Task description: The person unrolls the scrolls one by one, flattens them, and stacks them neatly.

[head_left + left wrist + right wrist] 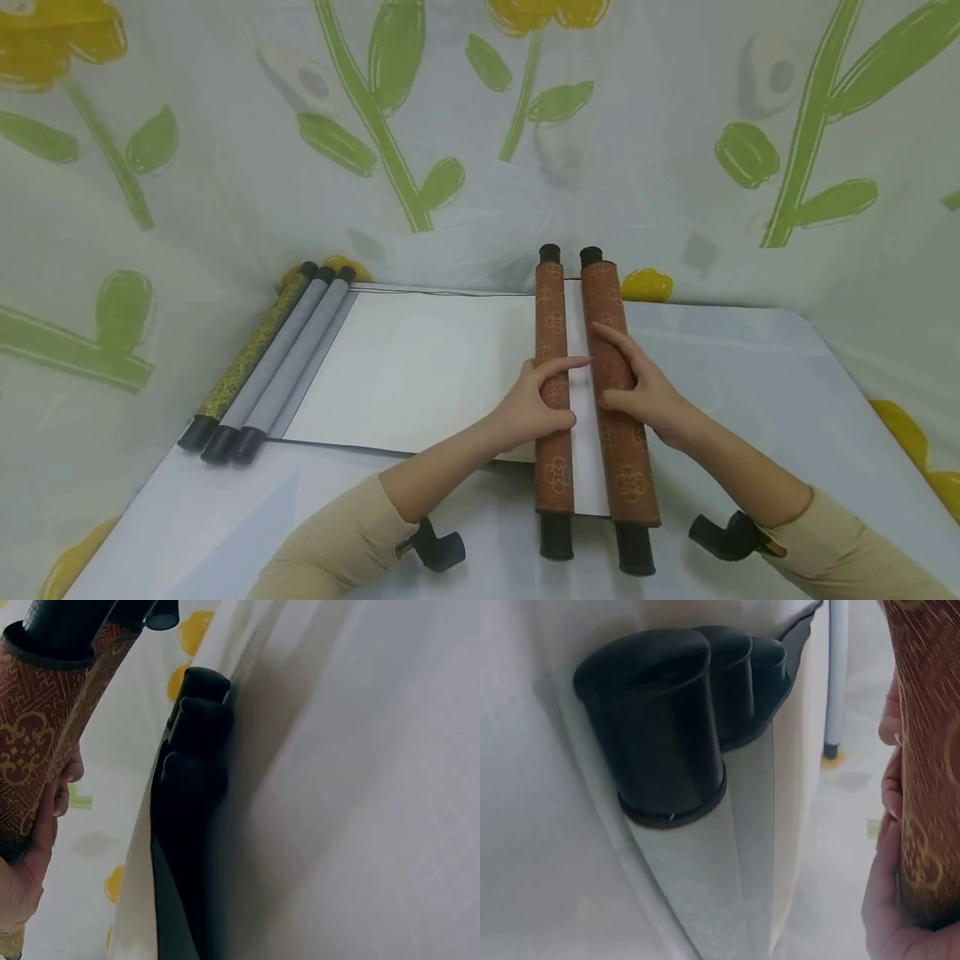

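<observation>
Two rolls covered in brown brocade with gold flower patterns and black end knobs stand side by side in the head view, running away from the person. A narrow white strip [586, 450] shows between them. My left hand [528, 404] grips the left brown scroll roll [551, 312], thumb and forefinger reaching across it. Around the right brown scroll roll [626, 467] my right hand [648, 392] is curled, with its thumb and fingertips at the inner side. In the right wrist view, fingers [891, 787] wrap the brocade of a brown roll.
A white sheet [420, 367] lies spread on the pale table [750, 400], left of the brown rolls. Along its left edge lie two grey rolls [300, 358] and a yellow-black patterned roll [251, 358], all with black ends. A flower-printed cloth [645, 167] hangs behind the table.
</observation>
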The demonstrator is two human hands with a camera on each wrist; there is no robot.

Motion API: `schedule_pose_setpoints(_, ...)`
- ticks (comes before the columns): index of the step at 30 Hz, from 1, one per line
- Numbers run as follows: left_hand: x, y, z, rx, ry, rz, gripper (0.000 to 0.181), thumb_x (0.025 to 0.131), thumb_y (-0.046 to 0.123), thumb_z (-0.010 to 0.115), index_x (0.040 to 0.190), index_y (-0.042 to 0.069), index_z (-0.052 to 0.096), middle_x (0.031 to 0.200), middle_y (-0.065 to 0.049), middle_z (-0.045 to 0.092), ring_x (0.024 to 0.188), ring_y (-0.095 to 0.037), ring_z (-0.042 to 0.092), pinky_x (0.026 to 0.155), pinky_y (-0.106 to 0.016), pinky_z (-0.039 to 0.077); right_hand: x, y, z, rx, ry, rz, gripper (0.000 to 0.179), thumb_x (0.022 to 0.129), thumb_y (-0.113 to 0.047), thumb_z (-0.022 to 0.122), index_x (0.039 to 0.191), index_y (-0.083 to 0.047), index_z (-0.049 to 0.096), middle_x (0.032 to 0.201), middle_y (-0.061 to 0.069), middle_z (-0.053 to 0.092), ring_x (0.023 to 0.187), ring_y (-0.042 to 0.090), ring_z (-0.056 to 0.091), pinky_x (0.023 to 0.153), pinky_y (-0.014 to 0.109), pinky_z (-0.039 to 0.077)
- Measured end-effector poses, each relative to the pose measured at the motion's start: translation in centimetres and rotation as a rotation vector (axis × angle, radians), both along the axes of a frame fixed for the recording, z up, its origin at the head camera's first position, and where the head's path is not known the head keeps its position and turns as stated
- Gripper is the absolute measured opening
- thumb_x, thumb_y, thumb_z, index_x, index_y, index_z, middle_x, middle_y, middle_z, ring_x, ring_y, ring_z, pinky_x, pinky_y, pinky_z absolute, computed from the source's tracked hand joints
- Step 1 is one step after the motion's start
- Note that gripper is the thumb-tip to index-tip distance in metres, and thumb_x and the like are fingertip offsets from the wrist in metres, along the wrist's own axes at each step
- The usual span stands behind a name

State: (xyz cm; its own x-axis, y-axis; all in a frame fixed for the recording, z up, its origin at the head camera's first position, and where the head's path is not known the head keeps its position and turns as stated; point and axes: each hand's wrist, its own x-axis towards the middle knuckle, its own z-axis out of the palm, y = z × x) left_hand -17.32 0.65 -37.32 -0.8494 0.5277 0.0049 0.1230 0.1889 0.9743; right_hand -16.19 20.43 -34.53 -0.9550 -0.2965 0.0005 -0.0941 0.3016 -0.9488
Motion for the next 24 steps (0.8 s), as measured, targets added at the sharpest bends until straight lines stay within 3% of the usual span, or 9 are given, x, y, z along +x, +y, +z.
schedule_pose_setpoints(5, -0.2, 0.0, -0.3, 0.016, 0.048, 0.064, 0.053, 0.080, 0.022, 0.073, 0.129, 0.037, 0.056, 0.133, -0.013, 0.038, 0.118, -0.026, 0.043, 0.091, -0.045, 0.042, 0.0, -0.9, 0.0, 0.081, 0.039, -0.102, 0.086, 0.077, -0.007, 0.074, 0.149, -0.016, 0.026, 0.145, 0.019, 0.033, 0.111, 0.035, 0.048, 0.082, 0.037, 0.046)
schedule_pose_setpoints(10, -0.4, -0.2, -0.2, -0.010, 0.058, 0.100, 0.055, 0.077, 0.029, 0.078, 0.128, 0.035, 0.057, 0.134, -0.016, 0.037, 0.120, -0.030, 0.043, 0.091, -0.048, 0.044, 0.0, -1.4, 0.1, 0.127, 0.042, -0.151, 0.092, 0.072, -0.009, 0.081, 0.147, -0.015, 0.029, 0.145, 0.018, 0.034, 0.112, 0.036, 0.049, 0.084, 0.038, 0.046)
schedule_pose_setpoints(17, -0.5, -0.9, -0.2, -0.005, 0.029, 0.119, 0.062, 0.073, 0.006, 0.065, 0.129, 0.032, 0.057, 0.125, -0.015, 0.038, 0.103, -0.026, 0.046, 0.079, -0.039, 0.046, -0.2, -1.5, 0.2, 0.120, 0.027, -0.136, 0.088, 0.072, 0.003, 0.069, 0.146, -0.015, 0.025, 0.142, 0.020, 0.030, 0.110, 0.036, 0.046, 0.080, 0.038, 0.044)
schedule_pose_setpoints(24, -0.5, -1.7, -0.1, -0.012, 0.032, 0.180, 0.061, 0.072, 0.004, 0.058, 0.126, 0.032, 0.059, 0.133, -0.019, 0.034, 0.113, -0.030, 0.040, 0.086, -0.044, 0.039, 0.0, -0.9, 0.2, 0.106, -0.005, -0.123, 0.079, 0.076, 0.004, 0.057, 0.146, -0.016, 0.029, 0.146, 0.020, 0.026, 0.110, 0.036, 0.041, 0.078, 0.038, 0.042)
